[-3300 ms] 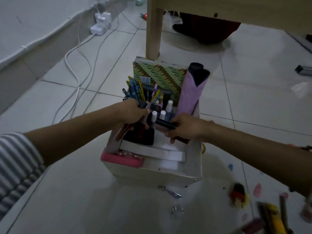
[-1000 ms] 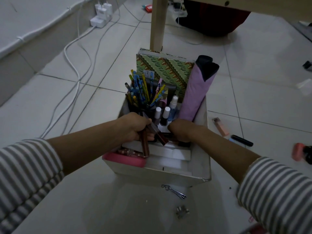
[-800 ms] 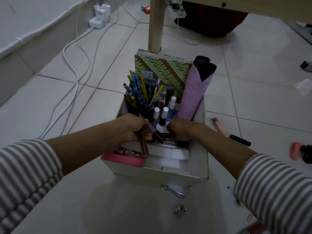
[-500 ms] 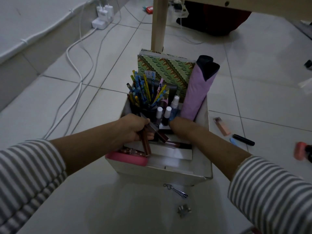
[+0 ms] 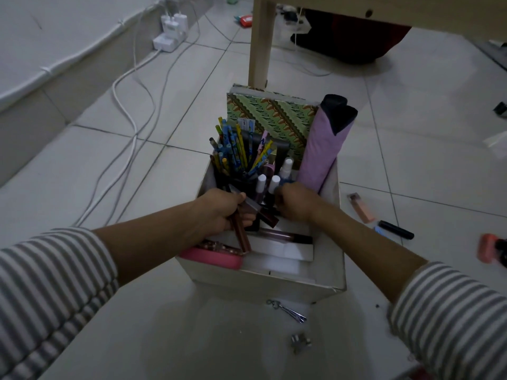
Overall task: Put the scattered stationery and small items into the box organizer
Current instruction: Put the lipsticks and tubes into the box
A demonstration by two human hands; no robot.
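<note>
A white box organizer (image 5: 263,281) stands on the tiled floor. It holds a bunch of pencils (image 5: 236,152), small white-capped bottles (image 5: 267,183), a green patterned book (image 5: 274,113) and a purple folded umbrella (image 5: 321,154). My left hand (image 5: 222,212) is inside the box and grips several slim brown and dark red tubes (image 5: 241,234). My right hand (image 5: 295,204) reaches into the middle compartment by the bottles; its fingers are hidden. A dark tube (image 5: 285,237) lies across a divider.
On the floor right of the box lie a peach tube (image 5: 360,207), a black marker (image 5: 395,229) and an orange item (image 5: 491,248). Metal clips (image 5: 286,311) lie in front. A table leg (image 5: 259,39) stands behind; cables (image 5: 129,105) run left.
My right hand has gone from the box's front right to the bottles in the middle. My left hand keeps hold of the tubes. The camera has shifted slightly.
</note>
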